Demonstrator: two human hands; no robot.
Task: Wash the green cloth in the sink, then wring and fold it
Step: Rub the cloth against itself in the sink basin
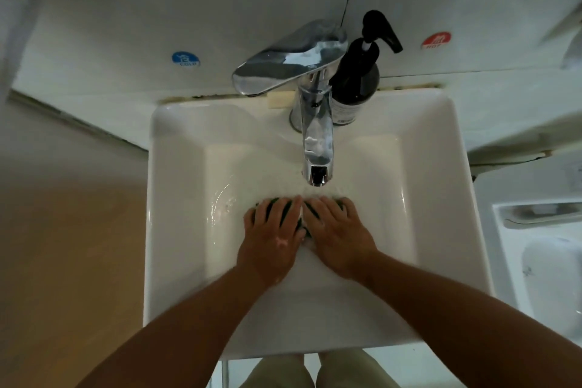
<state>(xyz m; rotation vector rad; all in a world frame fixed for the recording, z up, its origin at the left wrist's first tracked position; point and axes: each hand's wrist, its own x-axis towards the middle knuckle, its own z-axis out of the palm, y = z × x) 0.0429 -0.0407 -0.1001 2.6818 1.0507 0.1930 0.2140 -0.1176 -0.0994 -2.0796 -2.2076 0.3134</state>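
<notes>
The green cloth (pixel 303 223) lies bunched in the white sink (pixel 176 230), just below the chrome tap's spout (pixel 318 175). Only dark green strips of it show between and beyond my fingers. My left hand (pixel 272 238) covers its left part and my right hand (pixel 335 235) its right part, both palm down with fingers spread and bent over the cloth. The two hands sit side by side, nearly touching. Water ripples over the basin floor around them.
A black pump bottle (pixel 357 79) stands at the sink's back rim right of the tap's lever (pixel 289 60). Blue cold (pixel 185 59) and red hot (pixel 436 40) stickers are on the wall. A white fixture (pixel 551 271) sits to the right.
</notes>
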